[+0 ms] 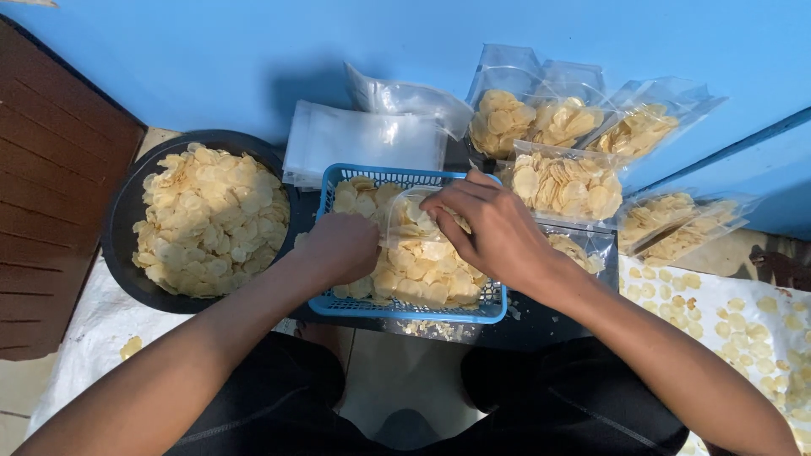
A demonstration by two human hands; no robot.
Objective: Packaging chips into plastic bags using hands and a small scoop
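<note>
A blue plastic basket (405,309) heaped with pale yellow round chips (422,274) sits in front of me. My left hand (342,247) is down in the chips at the basket's left side, fingers curled into them. My right hand (490,232) is over the basket's right half, pinching the mouth of a clear plastic bag (404,211) that lies on the chips and holds some of them. The fingertips of both hands are hidden among the chips and the bag.
A black round basin (122,215) full of chips stands to the left. A stack of empty clear bags (363,139) lies behind the basket. Several filled bags (568,181) lean against the blue wall at the right. Loose chips cover a white cloth (735,321) at right.
</note>
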